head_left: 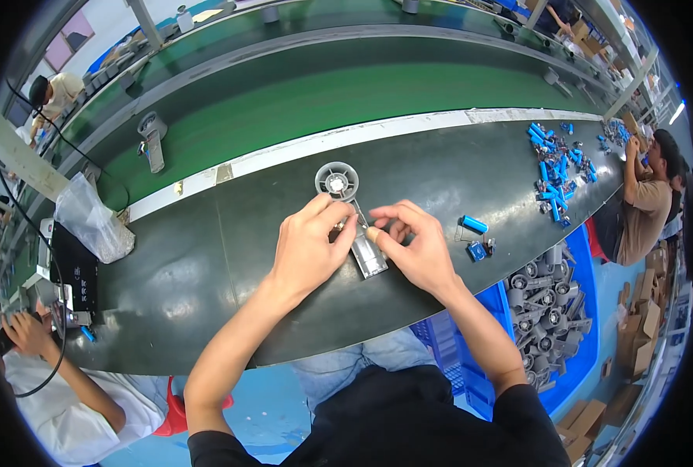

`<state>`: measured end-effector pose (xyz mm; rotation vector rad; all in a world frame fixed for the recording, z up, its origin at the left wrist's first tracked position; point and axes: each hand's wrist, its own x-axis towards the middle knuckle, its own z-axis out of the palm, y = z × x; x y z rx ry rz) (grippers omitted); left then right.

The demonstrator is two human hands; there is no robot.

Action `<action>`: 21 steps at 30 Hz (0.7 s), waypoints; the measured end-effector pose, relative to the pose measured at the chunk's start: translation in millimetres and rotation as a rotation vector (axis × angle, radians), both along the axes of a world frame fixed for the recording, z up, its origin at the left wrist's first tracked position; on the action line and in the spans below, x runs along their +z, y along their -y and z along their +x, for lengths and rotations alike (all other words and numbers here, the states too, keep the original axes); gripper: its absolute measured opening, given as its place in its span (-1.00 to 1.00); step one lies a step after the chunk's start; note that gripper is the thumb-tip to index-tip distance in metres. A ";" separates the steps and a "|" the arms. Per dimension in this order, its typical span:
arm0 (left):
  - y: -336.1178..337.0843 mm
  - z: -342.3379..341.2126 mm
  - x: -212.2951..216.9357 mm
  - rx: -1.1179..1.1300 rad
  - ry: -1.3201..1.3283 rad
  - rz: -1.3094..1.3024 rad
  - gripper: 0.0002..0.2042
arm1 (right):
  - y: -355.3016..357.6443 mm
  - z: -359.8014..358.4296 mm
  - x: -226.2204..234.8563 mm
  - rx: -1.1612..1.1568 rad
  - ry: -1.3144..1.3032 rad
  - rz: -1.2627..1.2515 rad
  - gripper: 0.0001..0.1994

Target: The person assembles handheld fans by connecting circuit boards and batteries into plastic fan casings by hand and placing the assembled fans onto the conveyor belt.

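Observation:
A grey plastic handheld-fan housing (371,263) lies on the dark worktable in front of me, its round vented head pointing away and its handle toward me. My left hand (309,240) is closed at the housing's neck, thumb and fingers against its left side. From the right, my right hand (418,247) pinches thumb and forefinger together over the upper handle; what sits between the fingertips is too small to make out. To the right of that hand lie a blue cylindrical battery (474,225) with thin wires and a small blue part (477,251), possibly a circuit board.
Wired blue batteries (552,191) are heaped at the table's right end. Below the edge, a blue bin (589,319) holds many grey housings (547,300). A green conveyor (300,109) runs beyond, carrying another fan (154,148). At left are a plastic bag (97,222) and a co-worker's hand (31,336).

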<state>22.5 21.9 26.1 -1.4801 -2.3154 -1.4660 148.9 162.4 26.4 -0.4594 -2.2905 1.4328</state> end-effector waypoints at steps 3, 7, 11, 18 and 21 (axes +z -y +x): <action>-0.1 -2.6 -1.9 -0.008 -0.009 0.007 -0.90 | -3.0 -12.0 -9.2 0.018 -0.027 0.078 -0.79; 3.7 -5.1 9.5 -0.022 0.034 0.023 -0.88 | -4.3 -17.1 -11.0 0.008 -0.057 0.107 -0.87; 7.2 -11.5 12.0 -0.038 0.015 -0.019 -0.83 | -8.5 -20.9 -11.7 0.001 -0.051 0.061 -0.84; 3.2 -17.9 6.7 -0.053 -0.037 -0.020 -0.86 | -15.3 -27.9 -11.4 0.004 -0.074 0.076 -0.81; 4.3 -15.0 13.5 0.011 0.170 -0.012 -0.89 | -13.9 -28.5 -7.9 0.015 -0.123 0.028 -0.84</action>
